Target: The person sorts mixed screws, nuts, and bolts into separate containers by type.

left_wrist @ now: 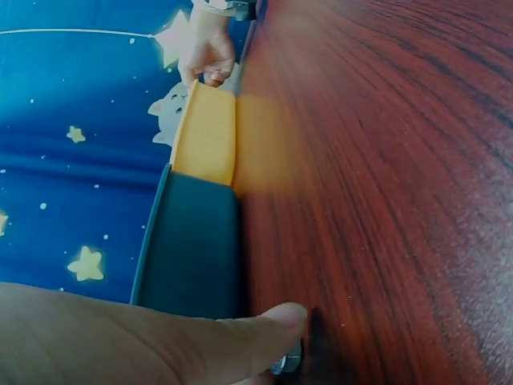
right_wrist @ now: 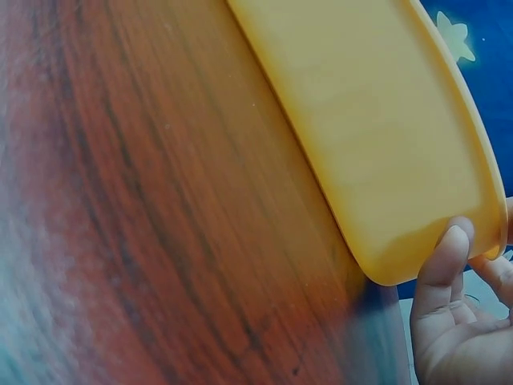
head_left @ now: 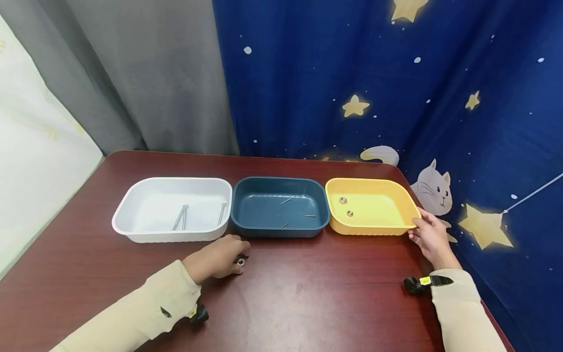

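My left hand (head_left: 218,256) pinches a metal nut (head_left: 240,262) between thumb and fingers, low over the table in front of the white and dark blue bins. In the left wrist view the thumb hides most of that nut (left_wrist: 287,361). At the right, my right hand (head_left: 433,238) grips the near right corner of the yellow bin (head_left: 374,230), its thumb (right_wrist: 449,257) against the outer wall. Two nuts lie inside this bin, one nut (head_left: 343,200) behind the other nut (head_left: 349,213).
A white bin (head_left: 171,236) with long bolts (head_left: 184,217) stands at the left. Beside it, the dark blue bin (head_left: 277,232) holds small screws (head_left: 310,215). All three bins form a row on the reddish-brown table (head_left: 308,293). Curtains (head_left: 299,98) hang behind.
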A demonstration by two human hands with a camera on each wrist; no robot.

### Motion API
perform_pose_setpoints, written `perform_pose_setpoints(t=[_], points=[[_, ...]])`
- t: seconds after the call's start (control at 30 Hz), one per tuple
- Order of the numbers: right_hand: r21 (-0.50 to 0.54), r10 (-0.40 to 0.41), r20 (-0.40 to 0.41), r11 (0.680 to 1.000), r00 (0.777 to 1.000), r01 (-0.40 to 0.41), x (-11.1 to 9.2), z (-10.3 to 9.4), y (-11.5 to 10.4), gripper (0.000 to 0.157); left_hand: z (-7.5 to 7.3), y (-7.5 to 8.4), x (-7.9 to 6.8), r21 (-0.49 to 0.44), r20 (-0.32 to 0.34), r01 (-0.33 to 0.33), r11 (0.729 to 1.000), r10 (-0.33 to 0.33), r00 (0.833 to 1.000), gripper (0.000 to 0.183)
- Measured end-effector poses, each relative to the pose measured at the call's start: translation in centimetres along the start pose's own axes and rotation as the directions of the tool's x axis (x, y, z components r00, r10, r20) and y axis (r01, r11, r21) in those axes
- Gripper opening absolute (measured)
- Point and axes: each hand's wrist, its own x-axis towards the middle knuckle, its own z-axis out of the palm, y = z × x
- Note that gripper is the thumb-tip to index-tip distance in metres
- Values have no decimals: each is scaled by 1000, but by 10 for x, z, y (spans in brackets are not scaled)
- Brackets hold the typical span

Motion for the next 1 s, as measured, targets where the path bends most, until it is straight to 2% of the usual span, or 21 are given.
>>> perform_pose_setpoints(t=[0.17,0.47,0.63,0.77,0.83,0.9,0.93,1.0], points=[[-27,-1,2,1000,1000,1,1,-2,2,63,3,1,2,19,-38,-30,999,30,999,21],[-25,-8,-4,1000,1000,8,1,-1,3,63,4,0,4,26,-61,-32,999,34,998,18],[-54,7,0,999,1000,-7,-1,0,5,63,5,1,4,-48,-36,-61,997,59,998,17],[-58,-17,-3,998,1000,17,1,0,3,62,-3,3,10,-185,-39,-94,978,88,995,9],[-45,-24,-3,999,1000,23,2,0,2,62,-8,4,15,-306,-28,-95,947,91,995,6],[-40,-23,-2,999,1000,22,2,0,2,62,-11,6,20,-456,-2,-67,887,74,997,8],[-37,-21,-2,999,1000,21,2,0,2,62,-13,8,23,-534,12,-49,844,66,998,11],[-35,-20,-3,999,1000,20,2,-1,1,62,-16,12,29,-689,36,-7,725,43,998,17]])
